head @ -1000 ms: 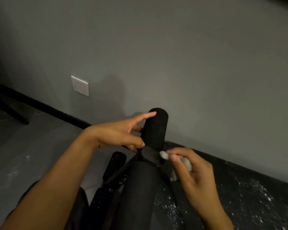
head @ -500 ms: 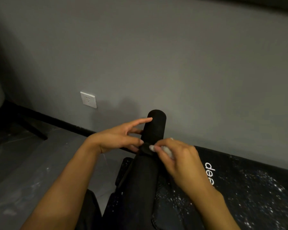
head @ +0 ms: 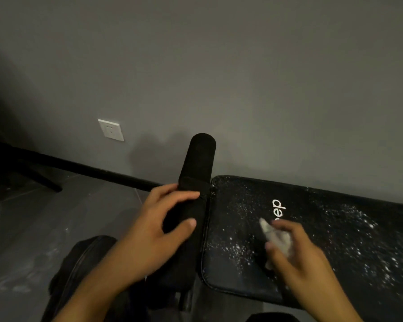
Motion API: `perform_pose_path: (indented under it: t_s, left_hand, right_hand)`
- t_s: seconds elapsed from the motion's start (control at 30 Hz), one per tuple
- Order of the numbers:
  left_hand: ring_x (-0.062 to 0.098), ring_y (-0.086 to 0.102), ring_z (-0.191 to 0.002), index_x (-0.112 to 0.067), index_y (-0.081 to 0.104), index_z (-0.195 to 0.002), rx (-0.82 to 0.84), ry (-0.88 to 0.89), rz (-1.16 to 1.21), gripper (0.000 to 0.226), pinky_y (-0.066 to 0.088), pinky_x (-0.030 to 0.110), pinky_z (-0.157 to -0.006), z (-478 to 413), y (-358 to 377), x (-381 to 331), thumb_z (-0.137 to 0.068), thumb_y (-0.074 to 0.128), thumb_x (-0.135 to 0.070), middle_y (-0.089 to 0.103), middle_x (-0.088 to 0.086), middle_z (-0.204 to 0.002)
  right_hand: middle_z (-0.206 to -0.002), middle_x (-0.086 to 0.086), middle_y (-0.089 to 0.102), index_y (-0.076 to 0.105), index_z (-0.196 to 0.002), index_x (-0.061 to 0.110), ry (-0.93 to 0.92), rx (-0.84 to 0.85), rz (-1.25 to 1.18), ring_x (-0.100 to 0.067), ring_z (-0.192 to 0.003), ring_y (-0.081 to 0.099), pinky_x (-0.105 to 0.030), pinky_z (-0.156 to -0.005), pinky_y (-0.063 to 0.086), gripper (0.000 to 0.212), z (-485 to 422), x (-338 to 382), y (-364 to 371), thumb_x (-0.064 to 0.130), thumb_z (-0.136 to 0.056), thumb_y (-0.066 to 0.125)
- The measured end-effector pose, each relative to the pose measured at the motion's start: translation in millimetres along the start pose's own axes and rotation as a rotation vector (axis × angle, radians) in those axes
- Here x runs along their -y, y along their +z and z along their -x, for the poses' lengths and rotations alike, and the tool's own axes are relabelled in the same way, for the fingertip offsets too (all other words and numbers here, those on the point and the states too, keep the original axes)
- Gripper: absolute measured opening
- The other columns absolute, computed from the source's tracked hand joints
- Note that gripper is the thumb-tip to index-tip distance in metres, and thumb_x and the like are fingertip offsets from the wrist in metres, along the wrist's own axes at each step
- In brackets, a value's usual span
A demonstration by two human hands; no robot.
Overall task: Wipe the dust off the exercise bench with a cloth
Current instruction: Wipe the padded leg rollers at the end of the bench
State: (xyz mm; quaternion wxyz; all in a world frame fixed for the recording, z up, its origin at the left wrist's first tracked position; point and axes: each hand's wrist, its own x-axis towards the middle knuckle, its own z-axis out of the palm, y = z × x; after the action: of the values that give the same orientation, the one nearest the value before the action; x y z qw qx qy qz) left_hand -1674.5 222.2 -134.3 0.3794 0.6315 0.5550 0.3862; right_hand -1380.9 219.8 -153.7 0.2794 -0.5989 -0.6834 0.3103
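Observation:
The black exercise bench pad (head: 335,228) lies at the right, speckled with white dust and printed with white letters. A black foam roller (head: 197,163) of the bench stands up at its left end. My left hand (head: 154,231) rests around the roller's lower part, fingers curled on it. My right hand (head: 296,254) hovers over the dusty pad, blurred, and holds a small crumpled white cloth (head: 273,235) between its fingers.
A grey wall stands close behind the bench, with a white socket (head: 111,130) at the left and a black skirting (head: 91,169) along the floor. The grey floor (head: 33,228) at the left is dusty. A second dark roller (head: 79,270) lies below my left arm.
My right hand has left the roller's strap and moved right and down over the pad with the cloth. My left hand has closed lower around the roller. The view has shifted right.

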Motion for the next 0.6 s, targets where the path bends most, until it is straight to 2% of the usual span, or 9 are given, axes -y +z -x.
perform_pose_path:
  t_s: [0.07, 0.13, 0.2, 0.23, 0.27, 0.37, 0.47, 0.5, 0.6]
  left_hand:
    - [-0.020, 0.033, -0.132, -0.063, 0.056, -0.125, 0.002, 0.009, -0.138, 0.048, 0.038, 0.005, -0.102, 20.8, 10.7, -7.1, -0.083, 0.073, -0.046, 0.017, -0.035, -0.152]
    - [-0.013, 0.026, -0.135, -0.074, 0.041, -0.125, 0.074, -0.047, -0.351, 0.055, 0.042, 0.017, -0.107, 37.2, 19.8, -14.4, -0.079, 0.068, -0.062, -0.006, -0.034, -0.156]
    - [-0.004, 0.015, -0.140, -0.082, 0.022, -0.124, 0.131, -0.084, -0.531, 0.065, 0.043, 0.024, -0.110, 49.9, 26.6, -17.0, -0.077, 0.066, -0.071, -0.022, -0.029, -0.157]
    - [0.000, 0.013, -0.143, -0.084, 0.019, -0.124, 0.113, -0.061, -0.548, 0.070, 0.044, 0.026, -0.109, 54.0, 29.8, -16.2, -0.076, 0.067, -0.070, -0.022, -0.027, -0.157]
    - [0.004, 0.014, -0.145, -0.082, 0.023, -0.127, 0.066, -0.005, -0.539, 0.072, 0.045, 0.028, -0.107, 55.9, 32.8, -12.4, -0.075, 0.071, -0.066, -0.017, -0.025, -0.160]
    - [0.014, 0.027, -0.145, -0.062, 0.049, -0.130, -0.069, 0.116, -0.499, 0.067, 0.054, 0.040, -0.100, 56.1, 35.6, 2.8, -0.072, 0.079, -0.049, 0.010, -0.015, -0.163]
    - [0.018, 0.028, -0.143, -0.059, 0.051, -0.128, -0.093, 0.106, -0.509, 0.066, 0.056, 0.045, -0.098, 53.0, 39.0, 4.3, -0.071, 0.082, -0.045, 0.015, -0.011, -0.160]
    - [0.019, 0.029, -0.142, -0.058, 0.052, -0.128, -0.101, 0.111, -0.515, 0.066, 0.055, 0.043, -0.098, 53.0, 39.6, 4.2, -0.071, 0.083, -0.043, 0.017, -0.010, -0.160]
    - [0.023, 0.030, -0.141, -0.054, 0.056, -0.125, -0.127, 0.140, -0.558, 0.060, 0.044, 0.037, -0.099, 53.4, 42.3, 4.2, -0.071, 0.079, -0.040, 0.023, -0.004, -0.158]
  right_hand:
    - [-0.100, 0.020, 0.064, 0.056, -0.109, 0.042, -0.061, 0.030, 0.116, 0.010, -0.091, 0.060, -0.003, -0.074, 0.042, 0.031, 4.3, -7.4, 11.3, 0.033, -0.084, 0.072]
    - [-0.105, 0.021, 0.057, 0.059, -0.111, 0.037, -0.105, 0.056, 0.141, 0.007, -0.098, 0.057, -0.008, -0.082, 0.042, 0.031, 4.0, -10.5, 22.0, 0.038, -0.081, 0.068]
    - [-0.106, 0.021, 0.052, 0.058, -0.115, 0.036, -0.174, 0.056, 0.149, 0.004, -0.098, 0.056, -0.017, -0.085, 0.045, 0.031, -2.8, -7.7, 33.7, 0.038, -0.085, 0.067]
    - [-0.107, 0.021, 0.051, 0.057, -0.117, 0.036, -0.211, 0.055, 0.167, 0.002, -0.097, 0.057, -0.021, -0.084, 0.047, 0.031, -7.9, -3.9, 40.1, 0.037, -0.088, 0.067]
    - [-0.108, 0.020, 0.050, 0.055, -0.120, 0.037, -0.253, 0.056, 0.196, 0.000, -0.096, 0.058, -0.025, -0.082, 0.050, 0.031, -14.1, 0.2, 46.4, 0.037, -0.090, 0.065]
    - [-0.110, 0.013, 0.049, 0.052, -0.123, 0.036, -0.360, 0.142, 0.361, -0.014, -0.095, 0.061, -0.036, -0.075, 0.052, 0.027, -25.1, 6.6, 66.0, 0.041, -0.096, 0.051]
    - [-0.104, 0.010, 0.050, 0.055, -0.116, 0.035, -0.448, 0.262, 0.503, -0.015, -0.096, 0.061, -0.034, -0.067, 0.047, 0.026, -14.5, 1.0, 70.7, 0.045, -0.099, 0.038]
    - [-0.099, 0.010, 0.052, 0.057, -0.110, 0.035, -0.451, 0.253, 0.535, -0.014, -0.091, 0.062, -0.033, -0.063, 0.046, 0.028, -12.8, -0.2, 69.0, 0.047, -0.098, 0.035]
    - [-0.084, 0.008, 0.055, 0.062, -0.092, 0.032, -0.475, 0.060, 0.611, -0.016, -0.073, 0.062, -0.033, -0.049, 0.046, 0.030, -32.5, -4.6, 71.4, 0.048, -0.097, 0.037]
